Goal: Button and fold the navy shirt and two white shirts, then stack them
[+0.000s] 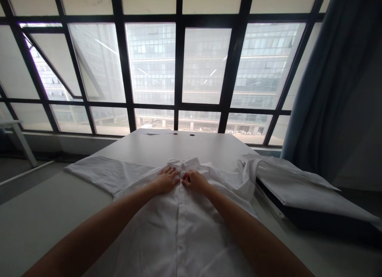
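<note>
A white button-up shirt (161, 225) lies spread front side up, its collar toward the far end and its sleeves out to both sides. My left hand (167, 180) rests flat on the cloth just left of the button placket, fingers apart. Right beside it, my right hand (193, 181) pinches the placket edge below the collar, thumb and forefinger together. A small pale spot, perhaps a button, shows at those fingertips. Lower down, the placket runs straight toward me with several buttons.
The shirt lies on a white table (209, 143) with two dark cable holes near its far edge. On the right, folded white cloth (310, 189) sits on a dark flat object (328, 221). A blue curtain (322, 82) hangs behind it, and large windows stand beyond the table.
</note>
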A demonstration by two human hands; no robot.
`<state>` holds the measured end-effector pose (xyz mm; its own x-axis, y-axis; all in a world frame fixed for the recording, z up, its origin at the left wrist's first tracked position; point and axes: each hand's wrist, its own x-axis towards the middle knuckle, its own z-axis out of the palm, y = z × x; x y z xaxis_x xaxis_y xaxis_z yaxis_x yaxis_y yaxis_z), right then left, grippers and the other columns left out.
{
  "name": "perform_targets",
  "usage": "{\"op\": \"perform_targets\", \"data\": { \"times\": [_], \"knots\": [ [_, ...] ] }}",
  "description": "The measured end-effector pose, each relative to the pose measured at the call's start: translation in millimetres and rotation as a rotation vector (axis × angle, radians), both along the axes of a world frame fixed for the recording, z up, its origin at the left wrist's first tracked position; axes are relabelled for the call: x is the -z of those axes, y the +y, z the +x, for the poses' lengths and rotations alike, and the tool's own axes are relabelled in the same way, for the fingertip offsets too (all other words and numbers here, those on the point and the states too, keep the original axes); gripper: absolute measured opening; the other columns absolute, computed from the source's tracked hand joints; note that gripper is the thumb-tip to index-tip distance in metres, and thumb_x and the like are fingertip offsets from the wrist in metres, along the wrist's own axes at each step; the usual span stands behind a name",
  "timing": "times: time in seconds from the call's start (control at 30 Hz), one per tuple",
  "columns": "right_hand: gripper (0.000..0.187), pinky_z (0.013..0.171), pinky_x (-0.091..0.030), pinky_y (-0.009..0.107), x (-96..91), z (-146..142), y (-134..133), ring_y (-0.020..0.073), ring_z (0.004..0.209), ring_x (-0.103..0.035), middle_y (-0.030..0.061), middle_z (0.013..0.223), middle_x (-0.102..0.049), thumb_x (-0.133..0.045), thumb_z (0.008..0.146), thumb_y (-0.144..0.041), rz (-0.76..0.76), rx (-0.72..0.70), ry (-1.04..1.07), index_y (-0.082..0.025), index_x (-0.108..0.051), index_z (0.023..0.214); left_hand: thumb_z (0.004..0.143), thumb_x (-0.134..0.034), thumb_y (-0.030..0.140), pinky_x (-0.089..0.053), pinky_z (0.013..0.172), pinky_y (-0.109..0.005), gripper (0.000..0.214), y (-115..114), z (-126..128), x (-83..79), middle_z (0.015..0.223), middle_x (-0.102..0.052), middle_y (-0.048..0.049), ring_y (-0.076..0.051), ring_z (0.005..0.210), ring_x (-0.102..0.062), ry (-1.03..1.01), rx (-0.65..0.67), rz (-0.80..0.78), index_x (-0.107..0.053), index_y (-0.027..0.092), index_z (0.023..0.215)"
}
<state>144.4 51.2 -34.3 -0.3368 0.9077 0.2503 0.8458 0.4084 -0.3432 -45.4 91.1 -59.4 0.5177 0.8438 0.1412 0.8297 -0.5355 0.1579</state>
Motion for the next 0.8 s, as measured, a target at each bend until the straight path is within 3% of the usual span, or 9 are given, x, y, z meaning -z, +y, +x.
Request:
{"op": "perform_targets", "data": {
  "times": [0.1,0.27,0.33,0.43,0.53,0.67,0.8],
  "knots": [
    [0.023,0.067,-0.044,0.023,-3.1,2,0,0.0149,0.074,-0.063,0.0042,0.086,-0.072,-0.061,0.083,-0.031,-0.055,-0.002,-0.019,-0.019,-0.073,0.098,0.099,-0.033,0.049,-0.015,0.116,-0.058,0.054,-5,-4,5.5,0.159,-0.024,-0.0129,-0.030,0.147,-0.017,-0.006,0.003,-0.018,-0.042,0.022,0.145],
    [0.026,0.066,-0.046,0.025,-13.0,5,0,0.0170,0.071,-0.062,0.0055,0.080,-0.071,-0.064,0.083,-0.039,-0.180,-0.050,-0.062,-0.017,-0.072,0.094,0.098,-0.035,0.052,-0.021,0.115,-0.058,0.056,-24,-5,-3.8,0.158,-0.026,-0.0126,-0.031,0.147,-0.019,-0.037,0.025,-0.036,-0.043,0.023,0.144],
    [0.037,0.072,-0.048,0.028,-14.7,5,-2,0.0202,0.079,-0.064,0.0083,0.089,-0.071,-0.066,0.080,-0.048,-0.222,-0.084,-0.102,-0.017,-0.071,0.099,0.098,-0.032,0.056,-0.019,0.114,-0.061,0.060,-33,-6,-5.4,0.159,-0.024,-0.0131,-0.032,0.147,-0.016,-0.008,0.054,-0.073,-0.038,0.023,0.148],
    [0.055,0.091,-0.046,0.037,-13.9,5,-5,0.0294,0.106,-0.059,0.0155,0.115,-0.064,-0.068,0.076,-0.055,-0.151,-0.021,-0.212,-0.017,-0.066,0.116,0.099,-0.025,0.057,-0.012,0.114,-0.063,0.063,-35,-8,-4.0,0.160,-0.019,-0.0129,-0.032,0.148,-0.011,0.050,0.072,-0.093,-0.030,0.023,0.152],
    [0.058,0.102,-0.040,0.043,-11.0,5,-3,0.0330,0.123,-0.050,0.0177,0.132,-0.055,-0.058,0.084,-0.055,-0.139,0.029,-0.287,-0.018,-0.060,0.129,0.099,-0.024,0.055,-0.012,0.113,-0.063,0.062,-22,-7,-2.7,0.160,-0.019,-0.0131,-0.032,0.148,-0.011,0.073,0.068,-0.085,-0.028,0.024,0.152],
    [0.064,0.112,-0.028,0.047,-9.0,8,15,0.0322,0.141,-0.031,0.0158,0.155,-0.032,-0.044,0.092,-0.054,-0.295,0.046,-0.306,-0.019,-0.042,0.146,0.100,-0.027,0.052,-0.018,0.110,-0.066,0.060,15,-1,-4.5,0.157,-0.024,-0.0173,-0.035,0.147,-0.016,0.070,0.064,-0.051,-0.033,0.020,0.150],
    [0.067,0.116,-0.012,0.058,-6.4,13,40,0.0283,0.148,-0.014,0.0109,0.162,-0.013,-0.032,0.096,-0.056,-0.389,0.104,-0.285,-0.022,-0.025,0.154,0.100,-0.028,0.051,-0.016,0.112,-0.063,0.059,52,6,-4.9,0.158,-0.024,-0.0160,-0.032,0.147,-0.016,0.064,0.057,-0.051,-0.033,0.020,0.150]
  ]
}}
